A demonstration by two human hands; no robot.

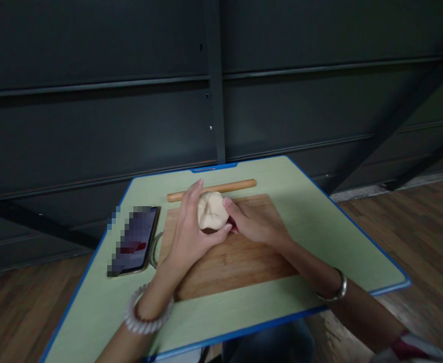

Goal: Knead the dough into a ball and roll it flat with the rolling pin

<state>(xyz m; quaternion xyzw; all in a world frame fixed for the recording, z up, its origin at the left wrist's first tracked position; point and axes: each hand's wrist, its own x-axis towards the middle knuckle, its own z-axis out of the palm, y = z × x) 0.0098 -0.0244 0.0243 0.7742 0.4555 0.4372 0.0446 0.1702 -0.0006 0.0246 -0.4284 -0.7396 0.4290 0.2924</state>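
Observation:
A pale, rounded lump of dough (213,210) is held between both hands above a wooden cutting board (240,262). My left hand (191,227) curves around its left side and underside, the thumb stretched along the bottom. On the right, my right hand (250,222) presses the dough's edge with its thumb; the other fingers are mostly hidden behind. A shallow crease marks the dough's face. Just beyond the board lies a wooden rolling pin (229,187).
The small table (320,242) has a light green top and a blue rim. A phone (140,242), partly pixelated, lies left of the board, near a metal ring handle (153,249). A dark panelled wall (130,126) stands behind the table.

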